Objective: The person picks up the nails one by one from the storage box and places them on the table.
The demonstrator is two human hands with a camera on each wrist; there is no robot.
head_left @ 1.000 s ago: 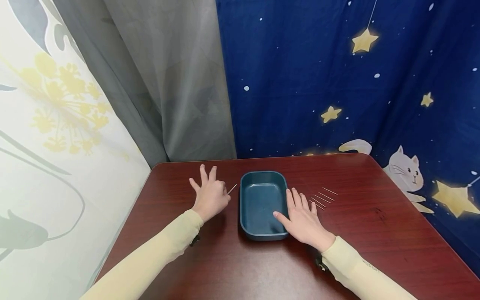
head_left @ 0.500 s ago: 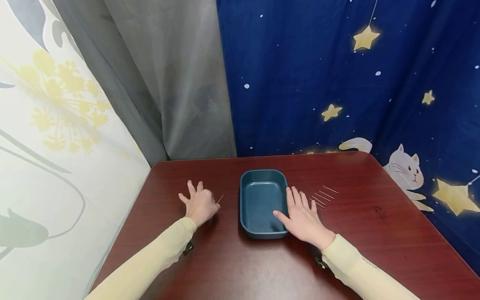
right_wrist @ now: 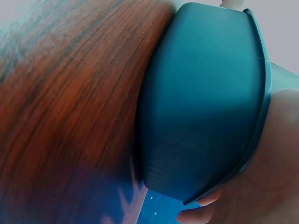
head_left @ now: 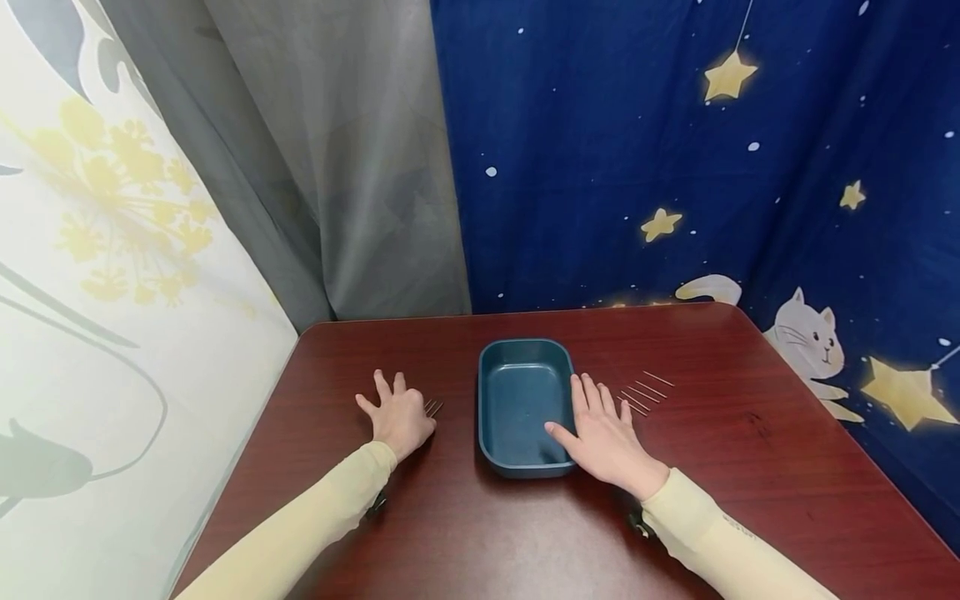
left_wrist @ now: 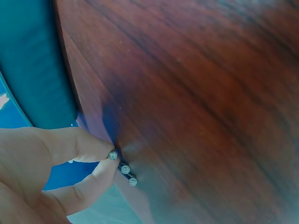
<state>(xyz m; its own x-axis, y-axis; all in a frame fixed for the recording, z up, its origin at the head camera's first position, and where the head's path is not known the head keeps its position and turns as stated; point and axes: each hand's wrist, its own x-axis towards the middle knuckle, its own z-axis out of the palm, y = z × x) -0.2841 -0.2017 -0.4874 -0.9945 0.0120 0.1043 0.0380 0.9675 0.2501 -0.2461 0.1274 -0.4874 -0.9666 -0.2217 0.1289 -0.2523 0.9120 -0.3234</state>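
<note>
At the left of the head view, my left hand (head_left: 405, 423) is down at the table, its thumb and index finger pinching a nail (left_wrist: 113, 155) by its textured round head. Two more nails (left_wrist: 125, 169) lie right beside it in the left wrist view, heads in a row. My right hand (head_left: 606, 437) rests with fingers straight along the right rim of a dark teal rectangular tub (head_left: 526, 471), the thumb reaching over its inside. Nothing lies in the tub. In the right wrist view the tub's outer wall (right_wrist: 201, 102) fills the middle, with the palm at its rim.
Several nails (head_left: 658, 379) lie in a slanted row on the reddish-brown table (head_left: 480, 542), just right of the right hand's fingertips. Behind the table hang a grey curtain (head_left: 390, 167) and a blue star-patterned curtain (head_left: 585, 125); a white patterned cloth (head_left: 135, 375) borders the left side.
My left hand has moved left and down to the table with its nail, beside the other nails there. The right hand stays on the tub's rim.
</note>
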